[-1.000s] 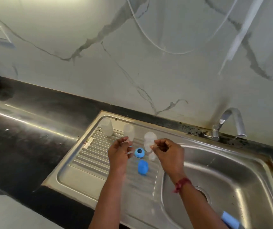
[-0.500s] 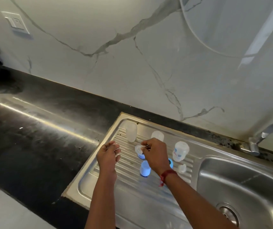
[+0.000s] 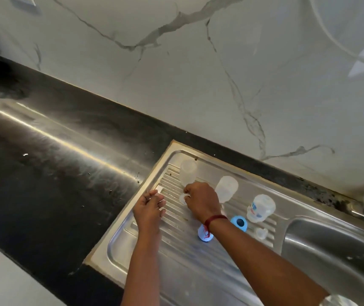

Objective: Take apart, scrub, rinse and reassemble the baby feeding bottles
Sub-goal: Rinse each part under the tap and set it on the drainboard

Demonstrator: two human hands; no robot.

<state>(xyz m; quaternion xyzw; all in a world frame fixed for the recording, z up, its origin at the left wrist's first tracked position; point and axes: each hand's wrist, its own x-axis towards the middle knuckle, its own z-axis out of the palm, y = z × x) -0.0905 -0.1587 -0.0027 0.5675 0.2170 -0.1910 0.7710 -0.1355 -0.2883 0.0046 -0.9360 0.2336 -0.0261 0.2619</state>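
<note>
Standing on the drainboard, a plain bottle, a second bottle and a printed bottle are found at 11, 2 and 3 o'clock of the right hand. A small clear part is pinched by it at 9. The left hand is held curled at 9; contents cannot be told.

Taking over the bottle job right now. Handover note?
Left hand: fingers curled at the drainboard edge; cannot tell if it holds anything.
Right hand: pinches a small clear piece at the drainboard.
Far bottle, middle bottle, printed bottle stand there; blue ring, blue cap, clear teat beside them.
Done: parts appear separated. Washed: cannot tell. Left: reassemble.
</note>
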